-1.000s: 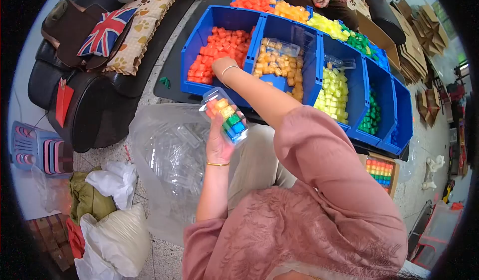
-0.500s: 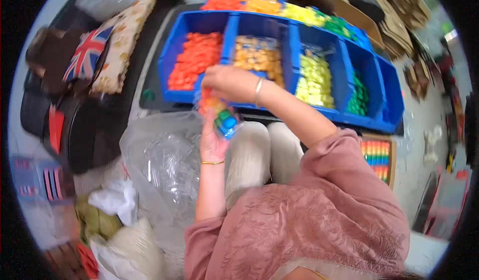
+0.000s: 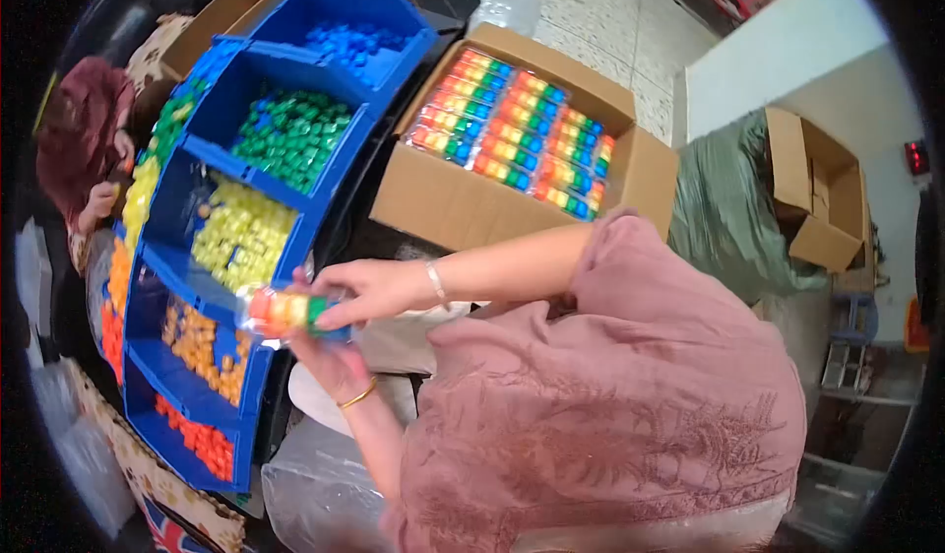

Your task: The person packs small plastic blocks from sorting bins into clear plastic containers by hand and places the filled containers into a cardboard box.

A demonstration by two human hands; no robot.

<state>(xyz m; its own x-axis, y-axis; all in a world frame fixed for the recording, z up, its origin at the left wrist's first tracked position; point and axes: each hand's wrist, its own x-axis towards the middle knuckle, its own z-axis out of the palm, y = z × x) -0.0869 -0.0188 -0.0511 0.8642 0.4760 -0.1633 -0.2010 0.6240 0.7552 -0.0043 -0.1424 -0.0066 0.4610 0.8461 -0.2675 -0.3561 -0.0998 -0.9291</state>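
A clear plastic pack of coloured cubes (image 3: 287, 310), running from red through yellow and green to blue, is held between both hands in front of the blue bins. My left hand (image 3: 330, 361), with a gold bangle at the wrist, closes around it from below. From the right side my right hand (image 3: 372, 289), wearing a silver bracelet, grips its green and blue end. Just beyond the pack lies a bin of yellow cubes (image 3: 243, 236). Orange cubes (image 3: 202, 348) fill the neighbouring bin nearer the lower left.
Further bins hold green cubes (image 3: 292, 134), blue cubes (image 3: 354, 44) and red cubes (image 3: 205, 445). An open cardboard box (image 3: 448, 203) with rows of rainbow packs stands right of them. Another person's hand (image 3: 101, 201) is across the bins. A green sack (image 3: 728, 208) and opened carton (image 3: 812, 184) stand right.
The view has swung right, bringing the cardboard box fully in sight. My right hand has left the red bin's front edge and now grips the pack along with my left.
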